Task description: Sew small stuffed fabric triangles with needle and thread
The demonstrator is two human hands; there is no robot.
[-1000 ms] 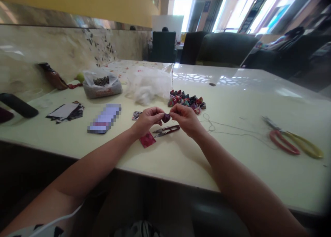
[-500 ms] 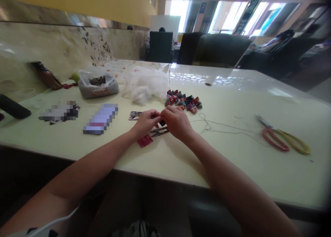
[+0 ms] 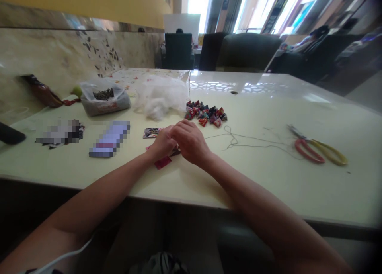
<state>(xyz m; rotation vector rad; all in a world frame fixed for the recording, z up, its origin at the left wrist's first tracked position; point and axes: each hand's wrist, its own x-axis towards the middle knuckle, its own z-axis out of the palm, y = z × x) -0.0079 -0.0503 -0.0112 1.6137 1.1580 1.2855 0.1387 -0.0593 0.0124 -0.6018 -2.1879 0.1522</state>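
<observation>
My left hand (image 3: 164,144) and my right hand (image 3: 189,140) meet above the table, fingers closed together. Whatever they pinch is hidden behind the fingers. Under them lie a red fabric piece (image 3: 162,163) and small thread snips (image 3: 176,151), mostly covered by my hands. A patterned fabric square (image 3: 151,133) is just left of my fingers. Behind my hands sits a pile of small stuffed fabric pieces (image 3: 209,114). A thin thread (image 3: 253,145) runs from near my right hand across the table to the right.
Scissors (image 3: 316,146) with red and yellow handles lie at the right. A bag of dried material (image 3: 106,103), a bag of white stuffing (image 3: 158,100), a phone (image 3: 110,139), fabric scraps (image 3: 61,134) and a brown bottle (image 3: 44,92) occupy the left. Chairs (image 3: 250,53) stand beyond the table (image 3: 268,186).
Both hands have drawn closer together, with the right hand now overlapping the left fingertips. The dark piece seen between them is hidden now. The whole view has shifted slightly.
</observation>
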